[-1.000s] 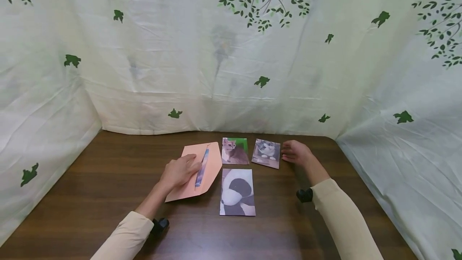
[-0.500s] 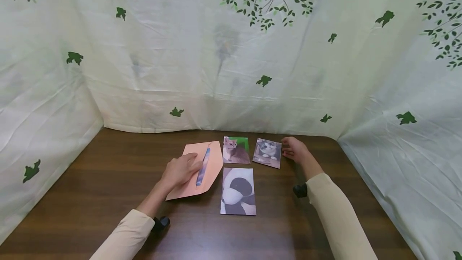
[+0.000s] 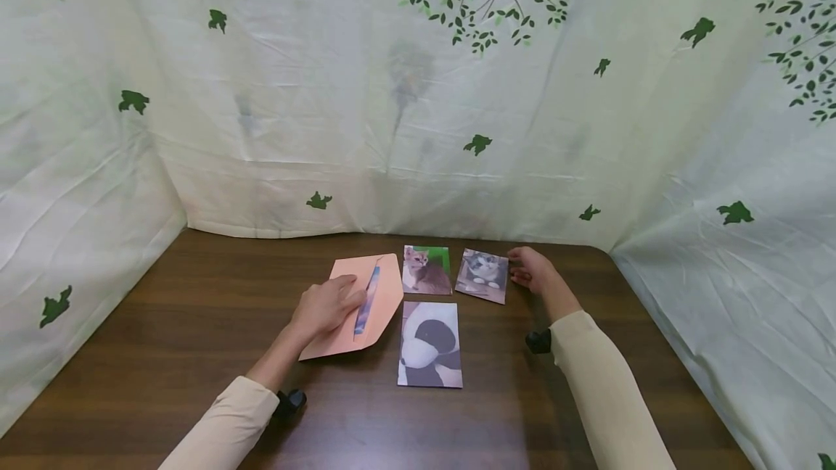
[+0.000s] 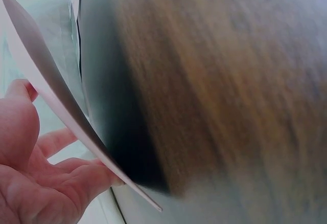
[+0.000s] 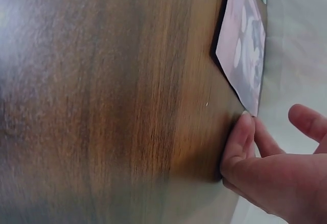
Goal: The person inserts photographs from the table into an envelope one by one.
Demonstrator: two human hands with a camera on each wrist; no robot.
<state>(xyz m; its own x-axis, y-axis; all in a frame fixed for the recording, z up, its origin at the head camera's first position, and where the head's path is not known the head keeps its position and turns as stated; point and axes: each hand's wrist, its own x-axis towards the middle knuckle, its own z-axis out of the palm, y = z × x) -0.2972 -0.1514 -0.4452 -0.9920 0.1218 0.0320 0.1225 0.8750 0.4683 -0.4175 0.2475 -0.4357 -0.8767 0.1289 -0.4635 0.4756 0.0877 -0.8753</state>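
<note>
My left hand (image 3: 329, 307) lies on a peach envelope (image 3: 385, 310), its fingertips pressing the upper face beside a slit where a bluish strip (image 3: 366, 303) shows. In the left wrist view the envelope (image 4: 56, 91) stands tilted, one side raised off the table, with the fingers (image 4: 84, 180) against one face. My right hand (image 3: 534, 270) is at the right side of a grey-and-white kitten picture (image 3: 482, 275). Seen from the right wrist, the fingertips (image 5: 244, 124) meet that picture's corner (image 5: 248, 55), and the thumb stands apart from them.
A ginger cat picture (image 3: 426, 270) with a green background lies left of the kitten picture. Nearer to me is a larger black-and-white picture (image 3: 429, 347). The brown wooden table (image 3: 196, 325) ends at a white curtain (image 3: 274, 129) printed with leaves.
My right forearm has shifted slightly left and the right fingertips have come closer to the kitten picture's edge. The left hand and envelope stay in place.
</note>
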